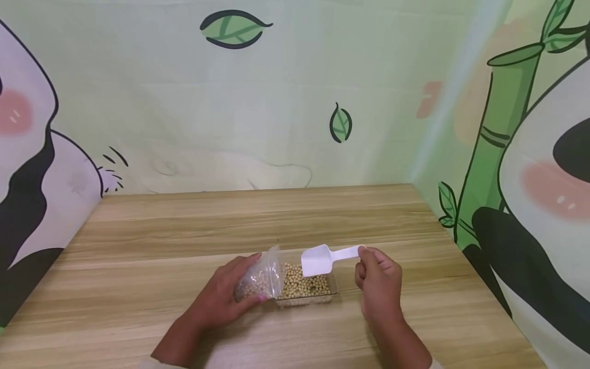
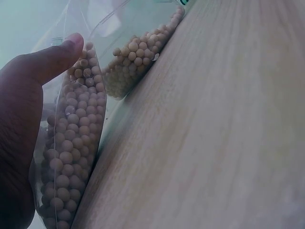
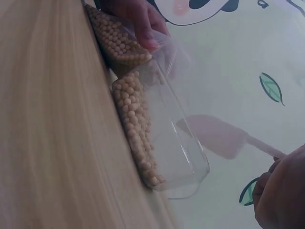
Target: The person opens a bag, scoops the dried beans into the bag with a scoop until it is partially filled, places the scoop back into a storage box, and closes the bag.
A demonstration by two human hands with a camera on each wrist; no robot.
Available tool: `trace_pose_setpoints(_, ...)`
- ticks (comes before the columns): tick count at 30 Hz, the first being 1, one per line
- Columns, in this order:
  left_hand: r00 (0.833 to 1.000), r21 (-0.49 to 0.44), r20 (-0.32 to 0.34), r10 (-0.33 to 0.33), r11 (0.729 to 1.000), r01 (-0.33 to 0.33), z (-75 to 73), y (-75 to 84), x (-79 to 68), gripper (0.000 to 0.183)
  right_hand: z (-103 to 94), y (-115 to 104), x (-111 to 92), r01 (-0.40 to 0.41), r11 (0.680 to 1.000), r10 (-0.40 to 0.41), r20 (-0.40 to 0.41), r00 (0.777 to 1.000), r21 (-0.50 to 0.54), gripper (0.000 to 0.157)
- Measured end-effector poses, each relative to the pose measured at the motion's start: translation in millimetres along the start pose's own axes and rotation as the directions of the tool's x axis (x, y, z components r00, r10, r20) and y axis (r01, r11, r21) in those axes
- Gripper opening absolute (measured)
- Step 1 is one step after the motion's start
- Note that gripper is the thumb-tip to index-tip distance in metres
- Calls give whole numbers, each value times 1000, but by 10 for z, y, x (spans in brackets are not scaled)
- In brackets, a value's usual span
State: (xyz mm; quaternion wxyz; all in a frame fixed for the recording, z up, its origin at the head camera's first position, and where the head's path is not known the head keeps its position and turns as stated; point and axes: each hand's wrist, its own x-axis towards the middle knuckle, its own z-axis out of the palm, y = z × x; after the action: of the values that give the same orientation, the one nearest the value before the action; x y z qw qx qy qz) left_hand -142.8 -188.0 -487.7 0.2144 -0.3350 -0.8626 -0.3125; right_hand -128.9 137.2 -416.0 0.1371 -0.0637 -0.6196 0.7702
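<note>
A clear plastic bag (image 1: pixel 258 281) partly filled with round beige beans, like soybeans, is gripped by my left hand (image 1: pixel 215 300). In the left wrist view the thumb (image 2: pixel 52 59) presses on the bag's side near its mouth. The bag's mouth meets the left end of a clear rectangular box (image 3: pixel 183 152). More of the same beans (image 1: pixel 295 287) lie in the box, well below its rim. My right hand (image 1: pixel 381 284) pinches the handle end of a white scoop (image 1: pixel 317 260), held above the box's right part. I see no beans in the scoop.
The box and bag rest on a wood-grain table (image 1: pixel 161 241). Behind it hangs a pale green backdrop (image 1: pixel 276 102) with leaves, bamboo and pandas. The backdrop also runs along the table's right side.
</note>
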Motion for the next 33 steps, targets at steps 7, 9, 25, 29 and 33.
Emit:
trace_pose_setpoints(7,1000,-1,3,0,1000,0,0,0,17,79,26,114,-73,347,865,-360,34,932,-364,20)
trace_pose_setpoints(9,1000,-4,2,2,1000,-2,4,1,21,79,34,154,-78,463,794,-468,91,879,-393,18)
trace_pose_setpoints(25,1000,10,5,-13,1000,13,5,1,14,78,28,111,-3,118,856,-143,-10,990,-504,29)
trace_pose_setpoints(29,1000,13,-4,-2,1000,2,7,-7,6,78,11,102,57,-116,924,112,-32,993,-365,32)
trace_pose_setpoints(33,1000,16,-3,1,1000,-1,7,4,5,78,4,113,95,-296,942,304,30,952,-161,28)
